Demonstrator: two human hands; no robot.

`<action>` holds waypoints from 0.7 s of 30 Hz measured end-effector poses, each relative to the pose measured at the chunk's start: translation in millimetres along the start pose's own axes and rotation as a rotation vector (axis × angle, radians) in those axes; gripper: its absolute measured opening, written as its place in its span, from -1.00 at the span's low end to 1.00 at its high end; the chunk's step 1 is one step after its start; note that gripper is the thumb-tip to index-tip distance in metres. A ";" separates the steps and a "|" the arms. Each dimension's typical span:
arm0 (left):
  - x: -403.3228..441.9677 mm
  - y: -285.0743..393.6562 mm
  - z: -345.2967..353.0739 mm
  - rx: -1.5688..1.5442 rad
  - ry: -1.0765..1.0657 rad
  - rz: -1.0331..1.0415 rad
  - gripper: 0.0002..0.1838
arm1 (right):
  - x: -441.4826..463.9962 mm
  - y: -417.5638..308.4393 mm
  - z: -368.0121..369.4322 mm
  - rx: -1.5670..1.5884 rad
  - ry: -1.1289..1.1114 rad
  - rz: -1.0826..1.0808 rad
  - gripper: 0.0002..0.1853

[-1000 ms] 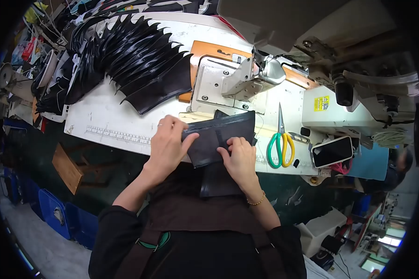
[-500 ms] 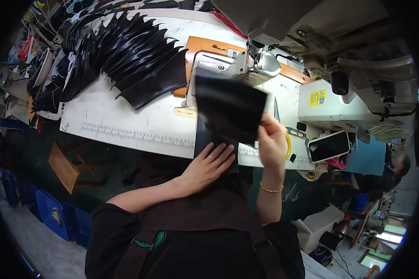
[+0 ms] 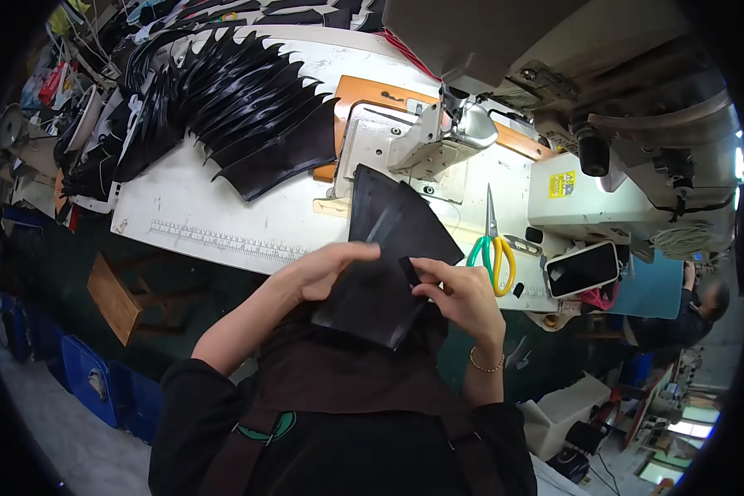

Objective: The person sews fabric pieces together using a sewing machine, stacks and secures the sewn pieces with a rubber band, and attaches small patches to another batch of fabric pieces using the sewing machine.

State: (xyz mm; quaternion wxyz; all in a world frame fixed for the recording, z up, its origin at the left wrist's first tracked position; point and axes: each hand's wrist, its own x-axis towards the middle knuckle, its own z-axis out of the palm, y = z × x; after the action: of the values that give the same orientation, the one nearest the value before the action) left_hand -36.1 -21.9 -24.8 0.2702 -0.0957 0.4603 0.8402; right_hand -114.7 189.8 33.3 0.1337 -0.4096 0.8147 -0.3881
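A smooth black leather-like panel [image 3: 376, 285], made of flat layers with a lighter streak, lies slanted over the table's front edge, its lower end above my lap. My left hand [image 3: 322, 269] grips its left side, thumb on top and fingers partly hidden. On the right side, my right hand [image 3: 463, 293] pinches a small black tab [image 3: 408, 271] between thumb and fingers; whether it is a folded part of the panel or a separate piece, I cannot tell. The panel's upper end reaches close to the sewing machine's metal plate [image 3: 372, 149].
Fanned black panels [image 3: 256, 116] are stacked at the table's left. Scissors [image 3: 493, 248] with green and yellow handles and a phone [image 3: 583, 269] lie to the right. The sewing machine head [image 3: 471, 124] stands ahead. A wooden stool [image 3: 114, 298] is on the floor; another person [image 3: 690, 310] is far right.
The raised upper layer has come down flat. My left hand has moved from pressing on the panel to gripping its side, and my right hand has moved lower, uncovering the scissors.
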 end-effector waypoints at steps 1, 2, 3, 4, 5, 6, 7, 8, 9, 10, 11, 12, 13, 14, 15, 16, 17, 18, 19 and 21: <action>0.2 1.9 -1.8 0.043 0.027 -0.014 -0.64 | 0.4 3.6 2.7 0.096 0.007 0.089 -0.77; -0.3 3.1 -3.7 0.085 0.053 -0.030 -0.67 | 0.7 7.3 6.0 0.192 0.015 0.180 -0.80; -1.3 3.5 -5.4 0.128 0.080 -0.048 -0.69 | 0.9 11.5 10.0 0.289 0.022 0.272 -0.83; -3.2 2.8 -7.3 0.128 0.081 -0.049 -0.69 | 1.3 17.2 15.8 0.290 0.022 0.273 -0.83; -5.8 0.8 -9.4 0.330 0.126 0.038 -0.75 | 1.8 23.9 23.2 0.376 0.068 0.297 -0.86; -8.6 -1.6 -11.4 0.531 0.171 0.126 -0.80 | 2.5 30.2 30.8 0.462 0.114 0.321 -0.88; -10.8 -3.8 -12.9 0.731 0.218 0.215 -0.85 | 3.7 34.8 37.3 0.547 0.158 0.344 -0.90; -11.8 -5.0 -13.7 0.930 0.265 0.304 -0.89 | 5.2 36.0 41.5 0.632 0.202 0.367 -0.92; -13.1 -3.7 -12.2 0.929 0.270 0.303 -0.89 | 7.1 33.3 43.4 0.634 0.197 0.367 -0.92; -15.7 0.2 -8.0 0.891 0.361 0.316 -0.89 | 9.3 28.3 44.2 0.584 0.198 0.365 -0.93; -18.5 4.7 -2.6 0.854 0.451 0.328 -0.88 | 11.5 22.4 44.8 0.534 0.200 0.362 -0.92; -20.5 8.4 2.5 0.816 0.541 0.340 -0.86 | 13.4 16.8 45.7 0.484 0.202 0.360 -0.92; -20.2 9.9 5.7 0.777 0.628 0.352 -0.84 | 15.1 13.0 47.6 0.434 0.206 0.358 -0.90; -18.2 8.9 7.7 0.778 0.627 0.349 -0.84 | 16.5 10.7 50.2 0.437 0.206 0.360 -0.90; -15.7 6.9 9.9 0.798 0.691 0.442 -0.84 | 18.0 8.6 53.0 0.480 0.212 0.408 -0.89; -12.9 4.4 11.7 0.816 0.754 0.536 -0.84 | 19.8 6.6 55.9 0.523 0.219 0.456 -0.88; -9.9 1.9 13.5 0.834 0.816 0.630 -0.83 | 21.4 5.0 58.7 0.567 0.226 0.503 -0.87; -6.7 -0.3 15.0 0.849 0.877 0.725 -0.82 | 22.6 3.8 60.9 0.611 0.231 0.552 -0.86; -3.2 -2.8 16.4 0.851 0.876 0.721 -0.82 | 23.2 2.8 62.9 0.614 0.232 0.555 -0.86; 5.1 -8.1 18.9 0.988 0.931 0.871 -0.81 | 24.6 1.6 65.9 0.651 0.308 0.556 -0.85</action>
State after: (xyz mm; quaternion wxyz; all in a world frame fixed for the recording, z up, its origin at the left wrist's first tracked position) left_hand -34.4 -1.0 -22.2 -0.2899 -0.1176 0.8399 0.4436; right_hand -95.8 136.9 -9.1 0.2320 -0.0497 0.7397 -0.6297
